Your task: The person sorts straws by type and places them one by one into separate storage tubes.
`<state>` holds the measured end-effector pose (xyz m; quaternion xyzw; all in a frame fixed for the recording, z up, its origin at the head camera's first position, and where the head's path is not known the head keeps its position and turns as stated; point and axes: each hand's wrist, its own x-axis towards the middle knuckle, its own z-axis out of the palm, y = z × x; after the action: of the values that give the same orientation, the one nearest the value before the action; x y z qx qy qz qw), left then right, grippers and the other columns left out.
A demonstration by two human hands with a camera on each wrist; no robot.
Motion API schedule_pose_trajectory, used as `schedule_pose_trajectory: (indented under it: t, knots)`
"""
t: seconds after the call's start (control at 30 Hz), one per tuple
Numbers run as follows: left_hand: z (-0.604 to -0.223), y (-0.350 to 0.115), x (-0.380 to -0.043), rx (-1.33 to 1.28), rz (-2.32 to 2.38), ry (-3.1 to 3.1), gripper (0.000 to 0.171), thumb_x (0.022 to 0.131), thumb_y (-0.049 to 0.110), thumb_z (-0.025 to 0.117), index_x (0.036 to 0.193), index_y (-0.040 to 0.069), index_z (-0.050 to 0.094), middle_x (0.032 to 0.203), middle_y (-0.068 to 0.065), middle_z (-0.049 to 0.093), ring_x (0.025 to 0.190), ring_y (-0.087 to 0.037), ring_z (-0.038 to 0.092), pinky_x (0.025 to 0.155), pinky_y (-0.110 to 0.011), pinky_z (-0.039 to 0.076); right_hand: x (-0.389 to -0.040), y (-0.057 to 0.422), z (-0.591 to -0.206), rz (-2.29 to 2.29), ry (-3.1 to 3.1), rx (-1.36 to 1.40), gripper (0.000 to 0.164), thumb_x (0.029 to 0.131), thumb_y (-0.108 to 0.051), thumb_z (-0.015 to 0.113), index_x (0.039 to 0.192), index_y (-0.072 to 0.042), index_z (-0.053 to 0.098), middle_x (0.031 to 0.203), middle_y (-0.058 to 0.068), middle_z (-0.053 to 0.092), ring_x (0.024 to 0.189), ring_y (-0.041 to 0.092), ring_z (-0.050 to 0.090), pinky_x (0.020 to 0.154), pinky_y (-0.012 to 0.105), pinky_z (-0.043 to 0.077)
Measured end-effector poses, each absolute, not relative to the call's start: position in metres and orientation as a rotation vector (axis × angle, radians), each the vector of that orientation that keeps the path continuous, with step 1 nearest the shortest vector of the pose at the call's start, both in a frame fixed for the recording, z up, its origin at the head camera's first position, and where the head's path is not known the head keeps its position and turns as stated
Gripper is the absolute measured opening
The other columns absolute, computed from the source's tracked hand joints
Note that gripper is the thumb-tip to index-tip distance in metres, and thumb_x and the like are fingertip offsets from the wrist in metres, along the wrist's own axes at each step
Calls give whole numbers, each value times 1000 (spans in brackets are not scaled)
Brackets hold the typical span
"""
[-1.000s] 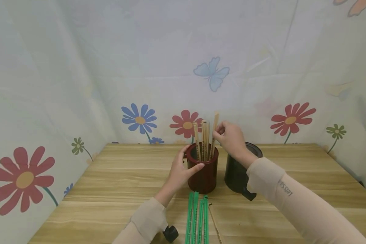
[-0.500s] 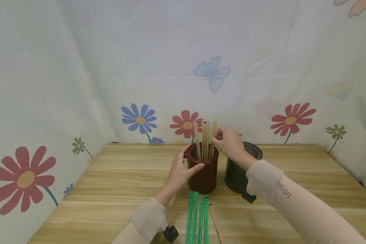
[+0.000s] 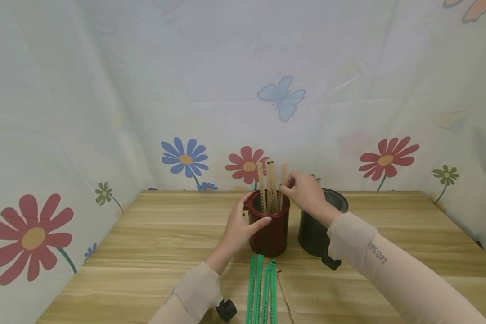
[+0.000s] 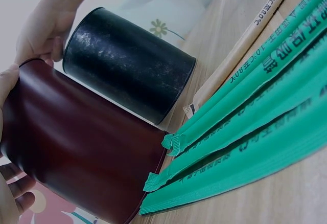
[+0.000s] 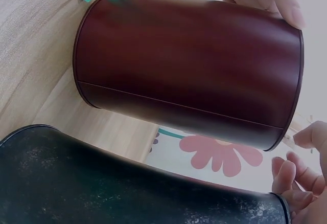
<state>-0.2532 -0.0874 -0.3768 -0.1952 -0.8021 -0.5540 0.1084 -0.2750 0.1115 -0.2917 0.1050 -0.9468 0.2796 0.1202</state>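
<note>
My left hand [image 3: 240, 227] grips a dark red cylindrical holder [image 3: 269, 240] near its rim, with the thumb in front and fingers behind. Several tan paper-wrapped straws [image 3: 270, 177] stand inside it. At the right of its mouth, my right hand [image 3: 306, 192] pinches another tan wrapped straw [image 3: 283, 170], whose lower end is in the holder. In the left wrist view, the smooth side of the red holder [image 4: 87, 137] fills the left part. The right wrist view has my right fingers [image 5: 305, 134] right at the holder's rim, the straw mostly hidden there.
A black cylindrical holder [image 3: 312, 231] stands just right of the red one, under my right forearm. Several green-wrapped straws [image 3: 260, 290] lie on the wooden table [image 3: 158, 252] in front, with a single tan straw [image 3: 285, 294] beside them. A flower-printed cloth [image 3: 210, 90] hangs behind.
My right hand has come down and slightly left, lowering the pinched straw deeper into the red holder. The left hand and the holder have stayed in place.
</note>
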Motion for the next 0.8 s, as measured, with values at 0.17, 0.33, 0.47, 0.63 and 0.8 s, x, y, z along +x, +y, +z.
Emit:
schedule_pose_trajectory:
  t: [0.17,0.33,0.47,0.63,0.8]
  knots:
    - [-378,-87,-255,-575,-1616,-2368,85,78,51,74,147,20,35,146,-4,43,131,-24,42,105,-52,37,-273,114,-289,829,-2760,301,21,90,-28,62,92,-7,62,85,10,67,69,20,57,61,31,47]
    - [-378,-87,-256,-563,-1614,-2374,86,77,52,74,147,21,34,147,-3,42,131,-23,41,105,-50,38,-272,117,-287,844,-2751,311,21,90,-28,62,93,-8,62,90,10,68,77,22,60,69,36,50]
    - [-378,-87,-256,-556,-1606,-2378,86,77,50,75,147,20,35,147,-3,42,131,-23,42,104,-48,39,-272,122,-284,886,-2751,309,21,90,-27,61,96,-6,62,94,12,68,80,22,59,69,34,49]
    - [-378,-87,-255,-561,-1599,-2373,85,78,49,75,147,21,34,148,-3,42,131,-23,42,104,-48,39,-269,129,-278,950,-2717,321,23,92,-25,59,101,-5,60,100,14,67,86,26,61,75,39,50]
    - [-376,-86,-253,-554,-1600,-2376,85,78,48,76,147,21,34,149,-4,41,132,-24,42,105,-49,39,-263,136,-272,975,-2647,354,23,92,-23,58,103,-4,60,99,14,67,90,27,62,82,43,50]
